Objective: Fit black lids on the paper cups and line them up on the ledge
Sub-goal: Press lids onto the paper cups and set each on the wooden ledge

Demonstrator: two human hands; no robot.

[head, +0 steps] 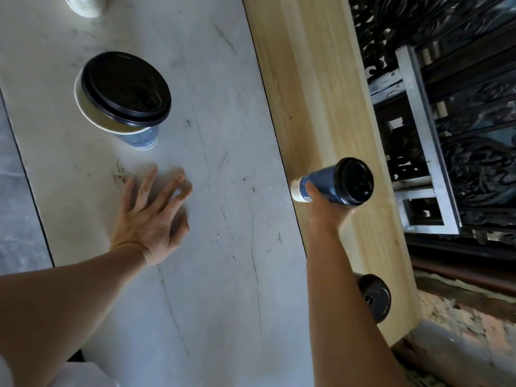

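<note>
My right hand (pixel 328 208) grips a blue paper cup (pixel 321 187) with a black lid (pixel 355 181) fitted on it, holding it over the pale wooden ledge (pixel 315 79). Lower on the ledge a second lidded cup (pixel 375 298) stands partly hidden behind my right forearm. On the white table (pixel 217 247) another paper cup (pixel 139 135) has a black lid (pixel 125 89) lying askew on its rim, so part of the rim shows. My left hand (pixel 155 216) rests on the table with fingers spread, holding nothing, a little below that cup.
A further paper cup (pixel 83 5) is cut off at the top left edge. Beyond the ledge runs dark ornate metal railing (pixel 460 107) with a grey metal frame (pixel 427 141). Grey floor (pixel 19 205) shows left of the table.
</note>
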